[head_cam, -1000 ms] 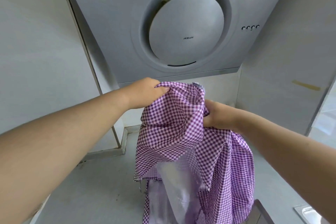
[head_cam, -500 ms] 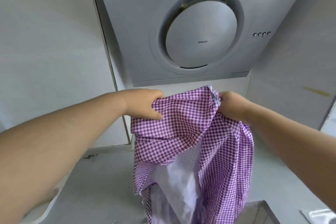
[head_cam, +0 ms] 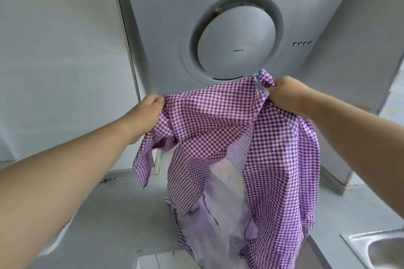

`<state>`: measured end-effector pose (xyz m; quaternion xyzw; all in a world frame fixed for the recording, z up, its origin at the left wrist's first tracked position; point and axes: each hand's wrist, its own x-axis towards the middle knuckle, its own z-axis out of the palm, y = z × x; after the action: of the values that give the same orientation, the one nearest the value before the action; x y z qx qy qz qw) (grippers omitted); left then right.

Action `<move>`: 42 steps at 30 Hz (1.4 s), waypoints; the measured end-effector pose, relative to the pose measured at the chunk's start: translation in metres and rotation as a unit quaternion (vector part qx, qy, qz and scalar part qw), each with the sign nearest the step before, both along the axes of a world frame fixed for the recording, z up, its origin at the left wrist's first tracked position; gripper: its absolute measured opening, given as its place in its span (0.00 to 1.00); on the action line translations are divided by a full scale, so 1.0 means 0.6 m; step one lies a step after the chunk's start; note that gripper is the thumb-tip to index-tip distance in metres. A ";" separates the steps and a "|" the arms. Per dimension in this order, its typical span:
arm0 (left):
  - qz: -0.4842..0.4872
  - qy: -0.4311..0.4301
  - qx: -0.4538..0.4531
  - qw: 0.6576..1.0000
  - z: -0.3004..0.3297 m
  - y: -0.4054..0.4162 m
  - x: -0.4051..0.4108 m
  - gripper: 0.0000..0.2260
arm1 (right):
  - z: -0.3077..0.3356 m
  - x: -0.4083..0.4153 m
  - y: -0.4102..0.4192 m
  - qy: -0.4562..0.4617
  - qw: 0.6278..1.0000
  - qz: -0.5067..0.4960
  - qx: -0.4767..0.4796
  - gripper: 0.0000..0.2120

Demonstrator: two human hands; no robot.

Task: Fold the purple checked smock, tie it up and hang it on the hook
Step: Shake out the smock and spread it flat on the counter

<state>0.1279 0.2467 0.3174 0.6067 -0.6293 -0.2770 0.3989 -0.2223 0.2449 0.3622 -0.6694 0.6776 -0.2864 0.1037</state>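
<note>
- A steel sink [head_cam: 380, 249] with a rounded, shiny basin is seen at the lower right, below and to the right of the smock's hem.
- A pale grey countertop [head_cam: 113, 214], smooth and matte, is spread below the smock; open surface lies to the left of the hanging cloth.
- The purple checked smock [head_cam: 218, 120] is held up in the air above the countertop, between the 2 hands. It is a thin, limp fabric in a small purple-and-white check, with a paler, plain lining shown where it falls open at the middle.
- Its top edge is stretched nearly taut from hand to hand; 2 ragged flaps hang at the left, and the longest drape falls on the right.
- The left hand [head_cam: 146, 116] is curled round the smock's upper left corner, the cloth pinched between thumb and fingers.
- The right hand [head_cam: 284, 96] is closed round a bunched upper right corner.
- Behind the smock, a grey range hood [head_cam: 166, 28] with a round, smooth disc [head_cam: 236, 41] and 4 small buttons [head_cam: 302, 44] is mounted.
- White cabinet panels [head_cam: 59, 50], flat and glossy, stand to the smock's left.
</note>
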 end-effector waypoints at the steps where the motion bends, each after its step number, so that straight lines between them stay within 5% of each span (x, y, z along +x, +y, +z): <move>1: -0.010 -0.050 -0.009 0.999 0.001 0.005 -0.001 0.16 | 0.002 -0.009 -0.003 0.037 0.999 -0.002 0.000 0.17; 4: -0.070 -0.326 -0.009 0.943 0.010 0.022 -0.002 0.23 | -0.003 -0.046 -0.011 0.088 0.996 0.010 0.019 0.22; 8: -0.086 -0.537 0.086 0.835 0.026 0.018 -0.005 0.41 | -0.036 -0.096 -0.022 0.087 0.994 0.048 0.036 0.21; 12: -0.028 -0.617 0.193 0.762 0.024 0.020 -0.039 0.23 | -0.053 -0.112 -0.026 0.040 0.997 0.064 0.021 0.18; 14: -0.036 -0.579 0.179 0.795 0.015 0.016 -0.059 0.14 | -0.056 -0.117 -0.026 0.049 0.996 0.076 0.024 0.19; 17: -0.054 -0.332 0.149 0.930 0.015 0.017 -0.087 0.11 | -0.073 -0.120 -0.019 0.123 0.981 0.123 0.086 0.35; 21: -0.063 -0.145 0.081 0.984 0.030 0.032 -0.150 0.07 | -0.134 -0.101 -0.014 0.136 0.954 0.194 0.181 0.58; 27: -0.028 -0.105 0.020 0.994 0.039 0.035 -0.190 0.12 | -0.212 -0.061 -0.015 0.076 0.917 0.287 0.268 0.49; 30: 0.000 -0.186 -0.020 0.982 0.041 0.033 -0.171 0.11 | -0.227 -0.054 -0.018 0.022 0.915 0.299 0.271 0.40; 32: -0.011 -0.352 -0.008 0.936 0.043 0.032 -0.142 0.12 | -0.210 -0.053 -0.013 0.011 0.927 0.281 0.248 0.26; 36: -0.038 -0.642 0.208 0.737 0.029 0.047 -0.086 0.08 | -0.164 -0.042 -0.004 0.000 0.946 0.248 0.206 0.18; 37: -0.060 -0.637 0.226 0.735 0.022 0.050 -0.084 0.11 | -0.153 -0.031 0.001 0.015 0.949 0.249 0.195 0.19; 40: -0.190 -0.406 0.223 0.865 -0.005 0.062 -0.131 0.26 | -0.131 0.009 0.014 0.034 0.946 0.269 0.180 0.21; 42: -0.252 -0.337 0.174 0.890 -0.024 0.066 -0.180 0.29 | -0.121 0.029 0.024 0.042 0.941 0.284 0.180 0.19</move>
<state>0.0200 0.2864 0.3029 0.5444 -0.7994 -0.2519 -0.0326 -0.2049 0.2594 0.2896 -0.8156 0.5035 -0.0899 0.2706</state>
